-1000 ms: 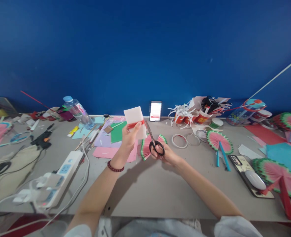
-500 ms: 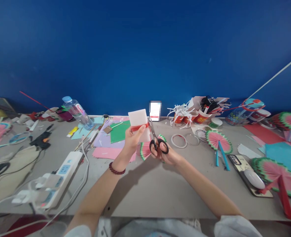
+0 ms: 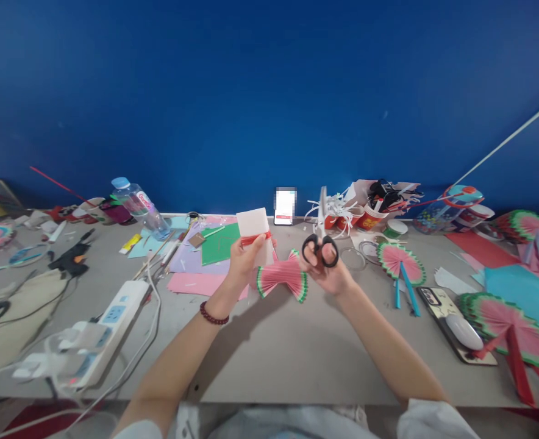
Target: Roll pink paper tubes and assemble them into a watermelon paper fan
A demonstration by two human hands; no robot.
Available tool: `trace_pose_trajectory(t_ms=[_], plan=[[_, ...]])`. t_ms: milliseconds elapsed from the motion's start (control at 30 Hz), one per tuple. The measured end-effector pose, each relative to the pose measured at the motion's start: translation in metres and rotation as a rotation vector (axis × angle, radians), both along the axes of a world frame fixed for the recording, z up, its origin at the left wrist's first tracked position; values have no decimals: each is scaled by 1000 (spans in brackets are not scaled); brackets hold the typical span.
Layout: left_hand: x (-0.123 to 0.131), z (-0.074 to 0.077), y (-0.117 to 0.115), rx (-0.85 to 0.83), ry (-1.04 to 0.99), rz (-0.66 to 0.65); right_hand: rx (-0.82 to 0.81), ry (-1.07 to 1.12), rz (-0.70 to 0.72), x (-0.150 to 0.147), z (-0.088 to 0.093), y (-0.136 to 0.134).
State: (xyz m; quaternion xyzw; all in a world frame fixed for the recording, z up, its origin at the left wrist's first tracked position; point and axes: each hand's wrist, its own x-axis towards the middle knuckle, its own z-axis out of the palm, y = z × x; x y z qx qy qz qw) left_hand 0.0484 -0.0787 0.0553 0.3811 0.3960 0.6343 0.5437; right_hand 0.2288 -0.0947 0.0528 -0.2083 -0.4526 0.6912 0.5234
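Note:
My left hand (image 3: 246, 259) grips a white card (image 3: 253, 221) with red string (image 3: 253, 238) wound around its middle. In my right hand (image 3: 331, 274) is a pair of black-handled scissors (image 3: 321, 235), fingers through the loops and blades pointing up and away from the card. Between the two hands a pleated pink paper bow (image 3: 281, 275) with green-and-white edges lies on the table. A finished-looking pleated paper fan (image 3: 400, 263) with blue sticks is to the right of the scissors.
A lit phone (image 3: 285, 207) leans against the blue wall. Red cups (image 3: 374, 218) with tools and white strips stand behind my right hand. At left are a power strip (image 3: 114, 329), a water bottle (image 3: 141, 207) and a glue gun (image 3: 72, 259). A phone with a mouse (image 3: 464, 331) lies right.
My right hand has drawn the scissors away from the card, to the right, and turned the blades upward. The paper bow now shows fully. My left hand keeps the card nearly in place.

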Motion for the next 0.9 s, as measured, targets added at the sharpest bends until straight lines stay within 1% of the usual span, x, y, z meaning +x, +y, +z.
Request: trace_pose_trajectory(t_ms=[100, 167, 200, 233, 267, 333, 367, 400, 500, 600, 767, 900], plan=[[-4, 2, 3, -4, -26, 14, 66, -69, -86, 20, 8, 10], [-6, 5, 4, 3, -56, -5, 112, -226, -138, 30, 6, 20], [-7, 6, 4, 3, -71, -20, 112, -349, -156, 35, 2, 27], [-8, 8, 4, 0, -82, -40, 99, -499, -190, 39, -4, 34], [-8, 8, 3, -6, -92, -61, 102, -660, -261, 42, -11, 41], [-8, 9, 3, -20, -110, -105, 183, -980, -495, 49, -30, 55], [-8, 9, 3, -23, -124, -123, 229, -1133, -586, 53, -40, 60], [-7, 8, 3, -23, -142, -142, 244, -1266, -629, 56, -49, 64], [-6, 8, 3, -11, -214, -206, 204, -1529, -643, 64, -68, 71], [-6, 11, 2, -28, -279, -279, 155, -1619, -657, 67, -77, 73], [-10, 18, 1, -94, -346, -355, 170, -1628, -690, 70, -82, 75], [-11, 19, 0, -127, -366, -401, 157, -1605, -700, 75, -86, 78]])
